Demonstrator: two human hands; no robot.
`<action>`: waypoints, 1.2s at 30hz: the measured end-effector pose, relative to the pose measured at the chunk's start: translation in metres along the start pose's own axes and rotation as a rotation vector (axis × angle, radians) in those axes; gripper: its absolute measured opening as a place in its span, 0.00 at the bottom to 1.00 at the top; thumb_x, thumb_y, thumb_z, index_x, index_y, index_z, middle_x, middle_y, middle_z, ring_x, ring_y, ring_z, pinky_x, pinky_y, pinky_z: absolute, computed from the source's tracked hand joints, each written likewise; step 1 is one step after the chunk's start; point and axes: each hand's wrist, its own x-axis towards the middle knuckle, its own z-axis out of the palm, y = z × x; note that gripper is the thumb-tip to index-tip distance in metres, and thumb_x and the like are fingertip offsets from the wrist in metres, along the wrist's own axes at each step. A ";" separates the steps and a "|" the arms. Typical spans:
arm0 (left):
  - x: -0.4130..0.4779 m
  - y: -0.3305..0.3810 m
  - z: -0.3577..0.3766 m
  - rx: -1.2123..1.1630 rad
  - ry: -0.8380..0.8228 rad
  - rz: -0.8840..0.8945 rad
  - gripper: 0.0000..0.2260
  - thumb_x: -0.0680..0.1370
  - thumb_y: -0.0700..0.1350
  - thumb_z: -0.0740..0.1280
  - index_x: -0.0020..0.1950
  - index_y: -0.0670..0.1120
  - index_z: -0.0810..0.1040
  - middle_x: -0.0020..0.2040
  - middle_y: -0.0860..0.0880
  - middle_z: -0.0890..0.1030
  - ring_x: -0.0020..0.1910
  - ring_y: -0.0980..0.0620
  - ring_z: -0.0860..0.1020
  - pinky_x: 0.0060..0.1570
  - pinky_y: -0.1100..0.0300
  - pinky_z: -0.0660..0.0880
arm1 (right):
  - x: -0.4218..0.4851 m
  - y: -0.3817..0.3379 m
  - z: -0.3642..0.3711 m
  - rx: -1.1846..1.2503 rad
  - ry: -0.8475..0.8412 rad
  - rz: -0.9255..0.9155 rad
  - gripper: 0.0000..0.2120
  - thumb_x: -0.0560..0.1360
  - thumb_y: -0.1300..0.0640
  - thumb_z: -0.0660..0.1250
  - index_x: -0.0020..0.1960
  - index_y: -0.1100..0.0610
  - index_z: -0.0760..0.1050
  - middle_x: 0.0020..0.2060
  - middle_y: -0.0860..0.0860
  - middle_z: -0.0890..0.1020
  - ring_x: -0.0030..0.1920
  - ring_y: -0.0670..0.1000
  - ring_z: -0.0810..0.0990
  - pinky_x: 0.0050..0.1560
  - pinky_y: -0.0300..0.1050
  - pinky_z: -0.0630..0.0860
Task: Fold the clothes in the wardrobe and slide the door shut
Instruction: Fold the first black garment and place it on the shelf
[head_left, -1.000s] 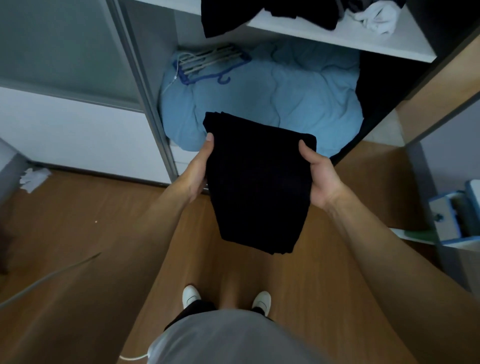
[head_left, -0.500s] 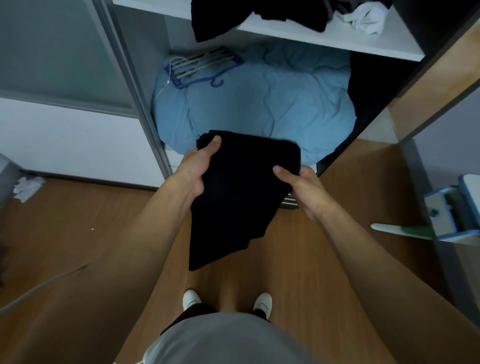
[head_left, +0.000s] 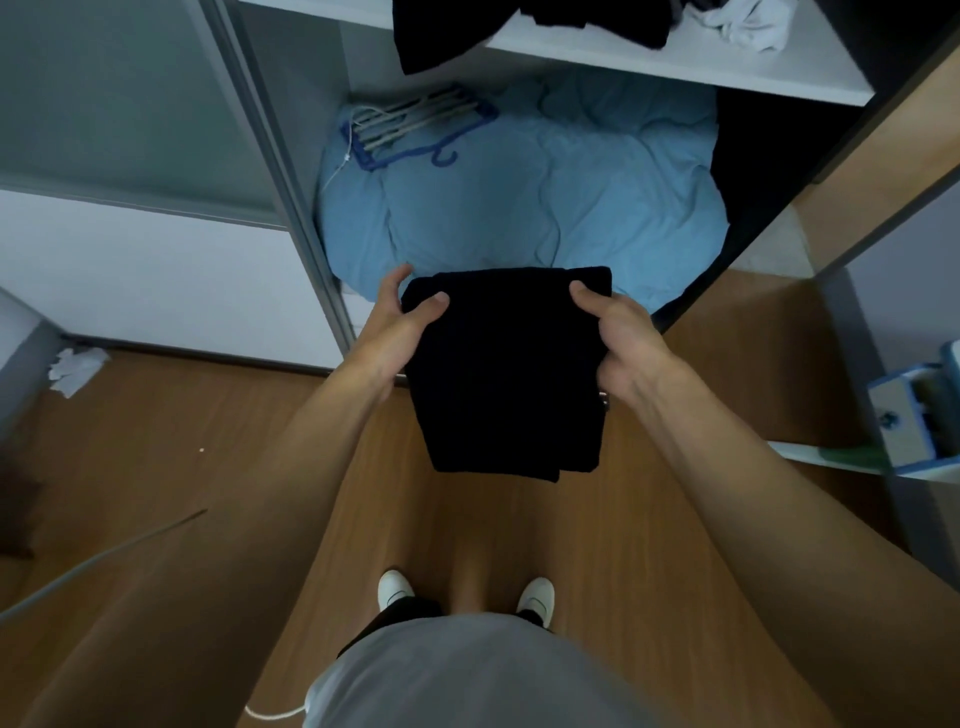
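Wood floor (head_left: 208, 415) by wardrobe (head_left: 649, 65), left hand (head_left: 397, 332) and right hand (head_left: 626, 345) gripping black garment (head_left: 509, 374), now folded squarer

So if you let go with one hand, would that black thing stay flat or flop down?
Probably flop: the folded black garment hangs unsupported below the left hand and right hand, its layered bottom edges uneven. It seems light, since both hands hold it only by the top corners.

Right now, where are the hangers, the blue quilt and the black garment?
hangers (head_left: 415, 118): head view, on the pale bars.
quilt (head_left: 571, 197): head view, on its creased middle.
garment (head_left: 504, 374): head view, on its folded centre.
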 end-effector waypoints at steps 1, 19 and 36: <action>0.001 0.006 0.004 -0.002 0.007 0.001 0.29 0.79 0.53 0.69 0.77 0.57 0.62 0.65 0.53 0.76 0.59 0.55 0.79 0.54 0.63 0.77 | 0.002 -0.002 0.000 -0.030 0.026 0.000 0.13 0.78 0.58 0.70 0.59 0.64 0.80 0.49 0.58 0.86 0.46 0.56 0.86 0.46 0.53 0.84; 0.012 0.044 -0.053 0.398 -0.199 0.075 0.36 0.70 0.51 0.80 0.75 0.58 0.68 0.66 0.55 0.75 0.64 0.55 0.75 0.63 0.63 0.71 | 0.013 -0.002 0.034 -1.382 -0.115 -0.358 0.13 0.70 0.56 0.78 0.37 0.50 0.73 0.41 0.51 0.81 0.49 0.56 0.82 0.52 0.49 0.78; 0.043 0.088 -0.077 0.998 -0.153 0.406 0.14 0.71 0.48 0.76 0.34 0.50 0.71 0.34 0.52 0.76 0.39 0.48 0.79 0.35 0.59 0.70 | 0.006 -0.048 0.115 -1.089 0.067 -0.885 0.15 0.70 0.56 0.76 0.55 0.48 0.80 0.48 0.43 0.80 0.54 0.49 0.78 0.60 0.48 0.73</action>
